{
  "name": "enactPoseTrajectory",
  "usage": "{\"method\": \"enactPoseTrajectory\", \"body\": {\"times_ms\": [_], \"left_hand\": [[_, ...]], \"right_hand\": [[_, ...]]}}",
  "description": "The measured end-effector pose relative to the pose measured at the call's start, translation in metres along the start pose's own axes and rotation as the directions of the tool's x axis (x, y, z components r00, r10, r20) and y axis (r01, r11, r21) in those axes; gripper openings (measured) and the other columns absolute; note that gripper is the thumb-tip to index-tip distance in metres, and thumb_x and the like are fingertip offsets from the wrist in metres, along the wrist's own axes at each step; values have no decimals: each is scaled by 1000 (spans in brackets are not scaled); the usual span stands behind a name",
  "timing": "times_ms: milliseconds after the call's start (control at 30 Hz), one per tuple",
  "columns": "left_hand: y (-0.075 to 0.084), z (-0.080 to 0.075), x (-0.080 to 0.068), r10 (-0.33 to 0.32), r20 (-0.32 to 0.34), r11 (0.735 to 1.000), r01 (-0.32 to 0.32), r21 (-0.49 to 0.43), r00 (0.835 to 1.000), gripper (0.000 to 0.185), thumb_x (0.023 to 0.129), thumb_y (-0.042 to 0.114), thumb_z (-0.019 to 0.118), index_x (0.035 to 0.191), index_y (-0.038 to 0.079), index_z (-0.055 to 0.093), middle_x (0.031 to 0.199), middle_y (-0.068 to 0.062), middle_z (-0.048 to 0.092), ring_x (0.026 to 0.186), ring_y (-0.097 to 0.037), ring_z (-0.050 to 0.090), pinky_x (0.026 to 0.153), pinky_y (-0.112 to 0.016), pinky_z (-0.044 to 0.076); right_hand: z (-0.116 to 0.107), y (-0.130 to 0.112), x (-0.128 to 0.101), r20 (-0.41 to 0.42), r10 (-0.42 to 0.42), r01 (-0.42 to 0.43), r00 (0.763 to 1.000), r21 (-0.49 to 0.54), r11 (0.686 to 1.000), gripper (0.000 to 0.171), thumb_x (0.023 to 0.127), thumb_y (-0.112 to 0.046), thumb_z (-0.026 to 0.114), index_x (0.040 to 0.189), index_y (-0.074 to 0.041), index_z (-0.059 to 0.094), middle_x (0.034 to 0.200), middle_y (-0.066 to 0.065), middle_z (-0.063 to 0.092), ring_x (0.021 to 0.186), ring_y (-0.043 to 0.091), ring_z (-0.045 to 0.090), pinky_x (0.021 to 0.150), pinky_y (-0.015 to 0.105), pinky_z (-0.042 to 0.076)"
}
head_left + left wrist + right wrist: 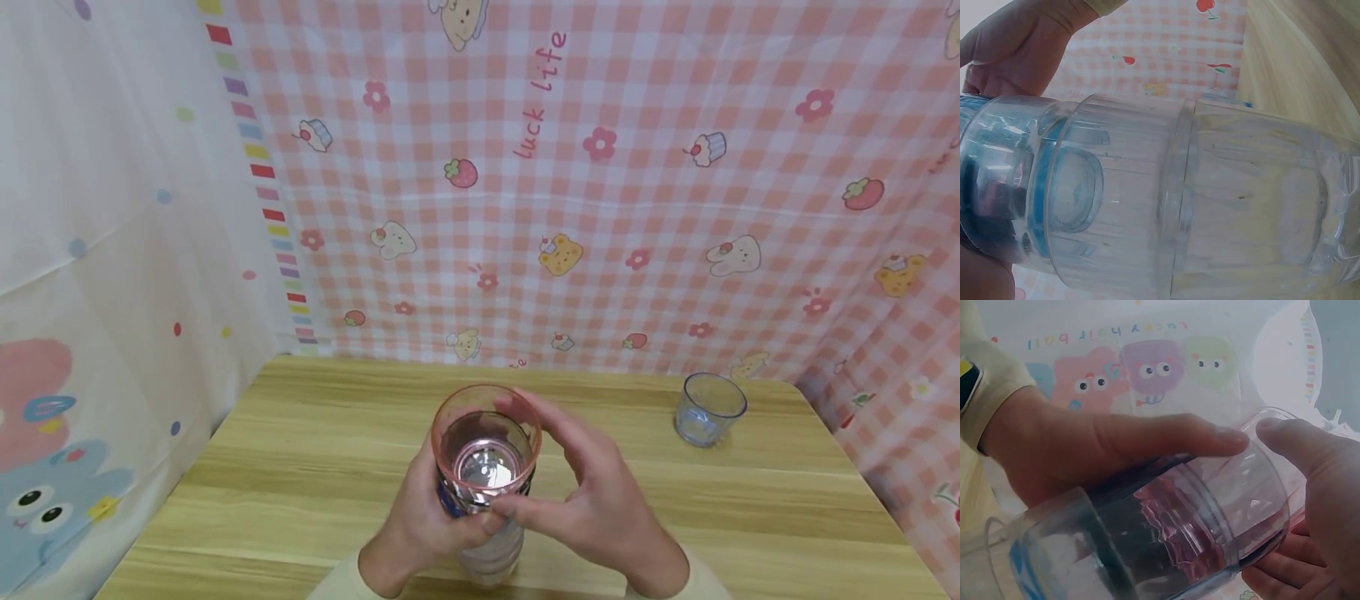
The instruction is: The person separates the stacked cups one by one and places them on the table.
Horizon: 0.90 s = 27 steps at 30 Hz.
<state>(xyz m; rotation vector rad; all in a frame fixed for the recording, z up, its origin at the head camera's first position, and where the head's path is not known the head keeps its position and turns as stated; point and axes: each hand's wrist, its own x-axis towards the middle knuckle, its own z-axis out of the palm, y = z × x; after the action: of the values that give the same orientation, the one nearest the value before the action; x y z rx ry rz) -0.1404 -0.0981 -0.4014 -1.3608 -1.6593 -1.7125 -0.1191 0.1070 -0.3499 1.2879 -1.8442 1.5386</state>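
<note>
A stack of nested see-through cups rises at the front middle of the table. Topmost is a pink cup, set into a dark-tinted cup; lower in the stack come a blue cup and clear cups. My left hand wraps the stack around the dark cup, thumb across the front. With thumb in front and fingers behind, my right hand holds the pink cup near its rim. Both thumb tips nearly meet in the right wrist view, where the right hand is at the edge.
A light blue glass cup stands by itself at the back right of the wood-grain table. A pink checked cloth hangs along the back and right, and a white printed curtain on the left.
</note>
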Motion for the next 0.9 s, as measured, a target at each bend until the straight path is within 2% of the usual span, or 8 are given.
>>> {"method": "enactPoseTrajectory", "body": {"times_ms": [133, 300, 533, 767, 900], "left_hand": [[0, 1, 0, -10, -3, 1000, 10, -15, 1000, 84, 99, 37, 76, 153, -11, 34, 132, -28, 63, 123, -29, 68, 109, -42, 59], [3, 1, -3, -86, -23, 995, 85, -47, 996, 81, 98, 38, 77, 154, -6, 37, 131, -28, 64, 123, -25, 68, 111, -41, 58], [2, 1, -1, -47, -13, 999, 47, -20, 999, 83, 100, 42, 75, 153, -8, 35, 130, -28, 65, 123, -26, 68, 111, -40, 58], [4, 1, -3, -104, -41, 995, 103, -14, 994, 82, 98, 44, 76, 154, -3, 39, 129, -26, 68, 122, -25, 70, 110, -40, 59], [4, 1, -5, -115, -50, 993, 115, -3, 992, 82, 97, 45, 77, 153, -2, 40, 131, -26, 68, 123, -24, 70, 110, -40, 59]], "right_hand": [[-1, -2, 3, -12, -45, 45, 999, 4, 999, 84, 87, -5, 90, 154, 14, 44, 147, 26, 65, 143, 19, 61, 123, 29, 47], [-2, -5, 7, -6, -29, 29, 1000, 20, 999, 85, 86, -3, 90, 155, 13, 43, 148, 27, 64, 142, 21, 62, 122, 31, 48], [-5, -7, 12, -24, -34, 35, 999, 58, 998, 84, 86, -2, 90, 154, 15, 43, 149, 24, 64, 139, 22, 64, 120, 34, 51], [-8, -11, 16, -47, -16, 19, 999, 72, 997, 89, 79, 9, 89, 154, 15, 43, 148, 22, 65, 136, 22, 66, 119, 34, 52], [-10, -15, 21, -70, -24, 31, 997, 92, 995, 90, 76, 14, 88, 153, 17, 43, 148, 21, 65, 135, 23, 67, 118, 36, 54]]}}
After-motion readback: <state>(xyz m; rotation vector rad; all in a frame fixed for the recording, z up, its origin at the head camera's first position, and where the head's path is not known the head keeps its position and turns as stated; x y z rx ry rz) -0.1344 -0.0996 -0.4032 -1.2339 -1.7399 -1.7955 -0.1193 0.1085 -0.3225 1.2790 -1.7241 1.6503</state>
